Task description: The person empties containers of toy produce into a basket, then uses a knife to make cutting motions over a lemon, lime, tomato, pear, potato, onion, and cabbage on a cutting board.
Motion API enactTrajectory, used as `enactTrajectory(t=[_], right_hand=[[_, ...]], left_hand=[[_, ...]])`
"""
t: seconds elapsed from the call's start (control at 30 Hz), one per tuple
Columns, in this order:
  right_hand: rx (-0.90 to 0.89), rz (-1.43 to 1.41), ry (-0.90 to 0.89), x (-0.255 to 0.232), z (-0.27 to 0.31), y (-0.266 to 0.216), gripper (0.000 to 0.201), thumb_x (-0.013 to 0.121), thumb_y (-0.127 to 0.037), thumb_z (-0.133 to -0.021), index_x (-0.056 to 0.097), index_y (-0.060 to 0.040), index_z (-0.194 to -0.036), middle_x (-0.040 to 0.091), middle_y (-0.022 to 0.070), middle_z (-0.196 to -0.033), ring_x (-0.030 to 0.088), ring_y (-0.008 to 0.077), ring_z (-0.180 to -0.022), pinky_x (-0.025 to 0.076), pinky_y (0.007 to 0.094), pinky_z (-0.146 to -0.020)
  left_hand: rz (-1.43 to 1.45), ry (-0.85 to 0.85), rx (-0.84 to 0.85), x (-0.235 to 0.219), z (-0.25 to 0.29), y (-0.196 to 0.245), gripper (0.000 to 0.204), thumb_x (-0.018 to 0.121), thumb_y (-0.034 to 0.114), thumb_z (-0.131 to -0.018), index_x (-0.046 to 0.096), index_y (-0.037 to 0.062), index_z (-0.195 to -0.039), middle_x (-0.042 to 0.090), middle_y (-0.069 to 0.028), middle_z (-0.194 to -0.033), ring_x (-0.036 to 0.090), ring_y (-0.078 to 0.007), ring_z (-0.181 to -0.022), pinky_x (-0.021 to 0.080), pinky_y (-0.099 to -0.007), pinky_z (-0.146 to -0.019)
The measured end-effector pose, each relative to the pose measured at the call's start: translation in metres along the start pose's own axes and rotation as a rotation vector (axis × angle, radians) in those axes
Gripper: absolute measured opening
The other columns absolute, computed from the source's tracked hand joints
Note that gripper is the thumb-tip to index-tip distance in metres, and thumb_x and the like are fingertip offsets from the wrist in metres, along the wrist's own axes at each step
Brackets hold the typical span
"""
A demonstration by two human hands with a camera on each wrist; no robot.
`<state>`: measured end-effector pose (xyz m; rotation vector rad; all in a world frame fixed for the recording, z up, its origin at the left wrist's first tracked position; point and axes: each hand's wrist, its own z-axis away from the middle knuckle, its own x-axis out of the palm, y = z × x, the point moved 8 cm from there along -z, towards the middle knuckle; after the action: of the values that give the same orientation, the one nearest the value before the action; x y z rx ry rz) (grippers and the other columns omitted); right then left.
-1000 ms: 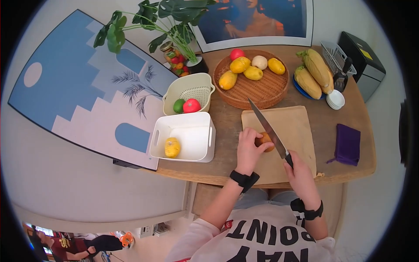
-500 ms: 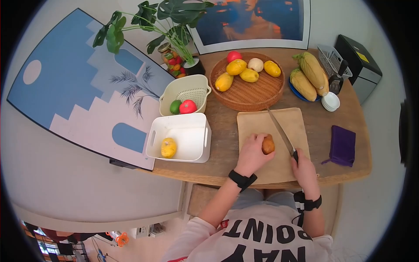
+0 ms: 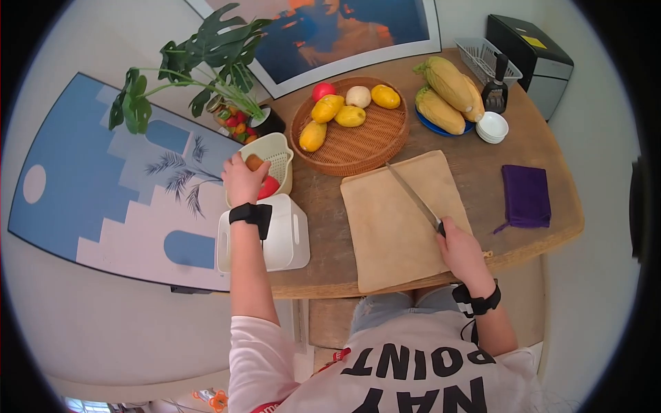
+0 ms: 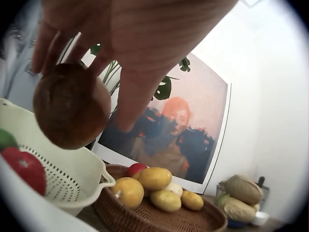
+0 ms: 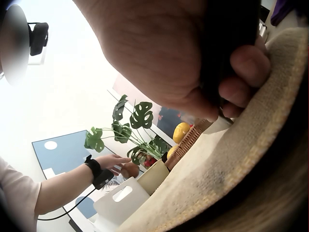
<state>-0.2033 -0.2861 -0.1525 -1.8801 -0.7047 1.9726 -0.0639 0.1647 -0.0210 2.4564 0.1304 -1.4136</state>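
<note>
The left hand (image 3: 242, 180) holds a round brown fruit (image 3: 254, 163) above the pale green colander (image 3: 281, 165), where a red fruit (image 3: 268, 186) lies. In the left wrist view, the fingers curl round the brown fruit (image 4: 71, 106), with a green fruit (image 4: 7, 139) and the red fruit (image 4: 25, 170) in the colander below. The right hand (image 3: 463, 253) grips the black handle of a knife (image 3: 413, 194), whose blade lies over the tan cloth-like mat (image 3: 385, 237). In the right wrist view, the right hand (image 5: 164, 53) wraps round that handle.
Beside the colander stands a white bin (image 3: 297, 237), partly covered by the left forearm. A wicker tray (image 3: 365, 141) holds several fruits. Corn-like husked vegetables (image 3: 447, 89), white bowls (image 3: 492, 126) and a purple pouch (image 3: 527, 196) lie on the right. A potted plant (image 3: 219, 58) rises at the back left.
The left hand has carried the brown fruit left, from the mat to above the colander. The right hand still holds the knife over the mat. The head view has shifted.
</note>
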Motion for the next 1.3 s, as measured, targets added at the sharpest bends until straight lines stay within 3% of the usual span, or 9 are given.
enactTrajectory(t=[0.17, 0.27, 0.4, 0.57, 0.8, 0.93, 1.03, 1.17, 1.3], right_hand=[[0.014, 0.008, -0.026, 0.001, -0.001, -0.001, 0.021, 0.057, -0.015, -0.1, 0.05, -0.002, -0.114, 0.068, 0.0224, -0.09, 0.068, 0.043, -0.086, 0.053, 0.053, -0.072], [-0.004, 0.016, -0.031, 0.001, -0.001, -0.001, 0.02, 0.057, -0.015, -0.1, 0.05, -0.0018, -0.113, 0.068, 0.0229, -0.09, 0.068, 0.0432, -0.085, 0.053, 0.0534, -0.072], [-0.006, -0.039, -0.009, 0.002, -0.001, 0.002, 0.023, 0.059, -0.018, -0.099, 0.049, -0.0049, -0.115, 0.068, 0.0222, -0.092, 0.066, 0.045, -0.087, 0.052, 0.055, -0.073], [0.045, -0.037, -0.054, -0.004, -0.003, -0.001, 0.024, 0.059, -0.015, -0.098, 0.052, -0.0017, -0.116, 0.068, 0.0203, -0.093, 0.067, 0.041, -0.089, 0.054, 0.0504, -0.076], [0.072, -0.048, -0.087, -0.001, -0.005, 0.001, 0.025, 0.058, -0.017, -0.099, 0.051, -0.0027, -0.118, 0.068, 0.0192, -0.093, 0.068, 0.0393, -0.09, 0.055, 0.0493, -0.076], [0.06, -0.04, -0.08, -0.001, -0.004, 0.001, 0.026, 0.057, -0.018, -0.1, 0.051, -0.0026, -0.119, 0.068, 0.0196, -0.091, 0.068, 0.0393, -0.088, 0.054, 0.0494, -0.074], [0.078, 0.002, -0.107, 0.005, -0.004, 0.004, 0.027, 0.057, -0.019, -0.1, 0.051, -0.0021, -0.12, 0.068, 0.0199, -0.088, 0.068, 0.0397, -0.086, 0.054, 0.0496, -0.072], [0.017, -0.022, -0.029, 0.006, -0.004, 0.005, 0.028, 0.057, -0.019, -0.099, 0.051, -0.0014, -0.12, 0.068, 0.0204, -0.085, 0.068, 0.0403, -0.082, 0.054, 0.0503, -0.07], [-0.002, -0.026, 0.001, 0.005, -0.004, 0.003, 0.027, 0.057, -0.018, -0.1, 0.05, -0.0011, -0.119, 0.069, 0.021, -0.085, 0.069, 0.0409, -0.081, 0.054, 0.0513, -0.069]], left_hand=[[0.055, 0.001, 0.195, 0.027, -0.028, 0.054, 0.072, 0.083, 0.032, -0.08, 0.054, -0.0006, -0.137, 0.055, -0.0242, -0.137, 0.057, -0.0444, -0.119, 0.047, -0.0486, -0.103], [0.203, -0.023, 0.324, 0.073, -0.045, 0.091, 0.072, 0.083, 0.028, -0.08, 0.052, -0.0003, -0.139, 0.052, -0.0247, -0.14, 0.056, -0.0445, -0.121, 0.047, -0.0484, -0.105], [0.257, -0.174, 0.288, 0.134, -0.062, 0.128, 0.081, 0.083, 0.023, -0.079, 0.045, 0.0013, -0.147, 0.05, -0.0251, -0.144, 0.052, -0.0441, -0.129, 0.045, -0.0469, -0.109], [0.257, -0.187, 0.261, 0.167, -0.082, 0.153, 0.092, 0.083, 0.024, -0.078, 0.037, 0.0081, -0.155, 0.047, -0.0249, -0.147, 0.05, -0.0456, -0.132, 0.044, -0.0493, -0.111], [0.218, -0.363, 0.274, 0.209, -0.096, 0.152, 0.084, 0.081, 0.023, -0.081, 0.041, 0.0173, -0.155, 0.055, -0.0215, -0.139, 0.054, -0.0436, -0.127, 0.046, -0.0489, -0.107], [0.239, -0.206, 0.347, 0.182, -0.079, 0.171, 0.078, 0.083, 0.018, -0.079, 0.049, 0.0172, -0.149, 0.059, -0.0212, -0.131, 0.058, -0.0421, -0.121, 0.046, -0.0483, -0.105], [0.448, -0.181, 0.502, 0.138, -0.045, 0.213, 0.074, 0.085, 0.018, -0.076, 0.054, 0.0148, -0.143, 0.062, -0.0212, -0.125, 0.059, -0.0417, -0.118, 0.048, -0.047, -0.103], [0.541, -0.267, 0.525, 0.069, 0.029, 0.253, 0.074, 0.087, 0.018, -0.073, 0.056, 0.0133, -0.14, 0.063, -0.0207, -0.122, 0.06, -0.0414, -0.115, 0.05, -0.0456, -0.099], [0.472, -0.329, 0.526, 0.008, 0.109, 0.255, 0.073, 0.085, 0.014, -0.075, 0.055, 0.012, -0.142, 0.062, -0.0184, -0.123, 0.059, -0.0385, -0.114, 0.05, -0.0452, -0.097]])
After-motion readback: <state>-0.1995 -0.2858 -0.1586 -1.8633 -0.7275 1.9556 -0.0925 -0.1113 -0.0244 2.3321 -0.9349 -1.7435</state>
